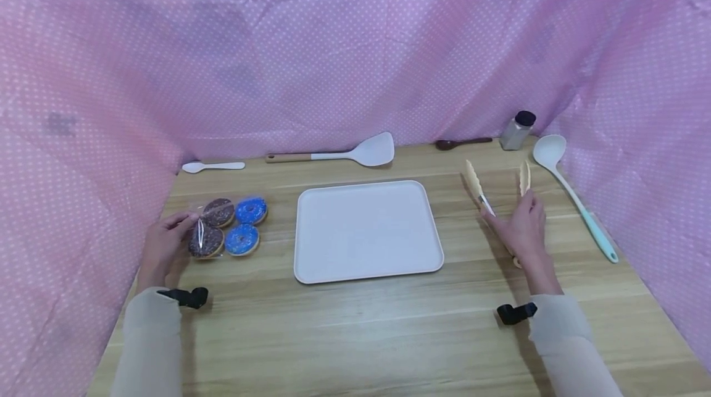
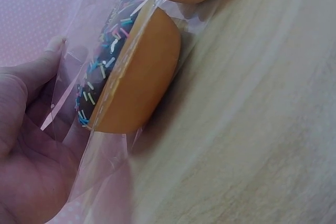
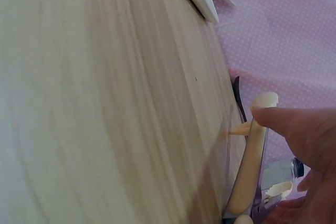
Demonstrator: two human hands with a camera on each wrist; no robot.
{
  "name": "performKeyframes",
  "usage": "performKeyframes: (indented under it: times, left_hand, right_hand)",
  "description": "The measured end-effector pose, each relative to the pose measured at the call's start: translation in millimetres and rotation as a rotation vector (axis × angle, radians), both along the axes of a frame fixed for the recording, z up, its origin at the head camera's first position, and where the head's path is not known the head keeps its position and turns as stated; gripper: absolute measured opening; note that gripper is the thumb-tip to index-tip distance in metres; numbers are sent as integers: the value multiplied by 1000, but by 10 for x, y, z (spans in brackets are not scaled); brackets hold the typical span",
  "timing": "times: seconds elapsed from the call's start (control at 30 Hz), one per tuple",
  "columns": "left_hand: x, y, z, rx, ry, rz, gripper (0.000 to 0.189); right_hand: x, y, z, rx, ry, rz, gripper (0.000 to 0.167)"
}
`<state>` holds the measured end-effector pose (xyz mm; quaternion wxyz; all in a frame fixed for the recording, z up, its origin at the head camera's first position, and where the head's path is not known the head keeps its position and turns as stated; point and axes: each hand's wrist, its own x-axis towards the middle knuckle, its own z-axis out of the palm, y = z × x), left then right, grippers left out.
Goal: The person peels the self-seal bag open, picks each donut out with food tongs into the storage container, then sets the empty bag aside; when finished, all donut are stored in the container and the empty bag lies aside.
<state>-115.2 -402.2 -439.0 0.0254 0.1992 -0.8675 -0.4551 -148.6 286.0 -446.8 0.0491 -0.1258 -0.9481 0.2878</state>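
Observation:
At the left of the table, my left hand (image 1: 163,241) pinches the edge of a clear plastic bag (image 2: 107,153). Inside the bag are two donuts with dark icing and sprinkles, one nearer me (image 1: 205,241) and one behind it (image 1: 219,212). Beside these lie two blue-iced donuts, a front one (image 1: 242,239) and a rear one (image 1: 251,210). On the right, my right hand (image 1: 524,228) grips a pair of tongs (image 3: 247,177) with cream-coloured tips. The tips are spread apart and point to the back of the table; the palm hides part of the handles.
A white tray (image 1: 366,233) lies between the hands. Along the back are a white spoon (image 1: 194,167), a spatula (image 1: 373,150), a small dark spoon (image 1: 446,144) and a black-capped jar (image 1: 515,134). A ladle (image 1: 577,199) lies at the right. Pink dotted cloth (image 1: 355,45) surrounds the table.

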Motion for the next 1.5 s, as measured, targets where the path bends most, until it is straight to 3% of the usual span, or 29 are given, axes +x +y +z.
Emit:
performKeyframes:
  times: [0.13,0.27,0.57,0.73,1.03,1.2,1.5]
  left_hand:
    - [-24,-15,17,-31,-18,-15,59]
    - [-44,-22,27,-23,-12,-13,60]
    - [-47,-9,14,86,42,-19,35]
    - [-48,-3,10,71,36,-20,38]
    - [-43,-24,4,25,16,-19,49]
    - [-34,-32,2,31,-1,-11,48]
    - [-49,-51,-13,47,-57,-1,64]
  right_hand:
    - [21,-16,17,2,-43,-10,99]
    - [17,-23,23,-10,-64,-18,105]
    - [32,-7,-43,-117,-107,-88,110]
    - [4,-53,-26,-143,-78,-78,111]
    - [-120,-365,94,-80,102,2,93]
    - [-182,-630,182,-80,135,85,92]
    - [-276,-1226,329,-94,178,291,92]
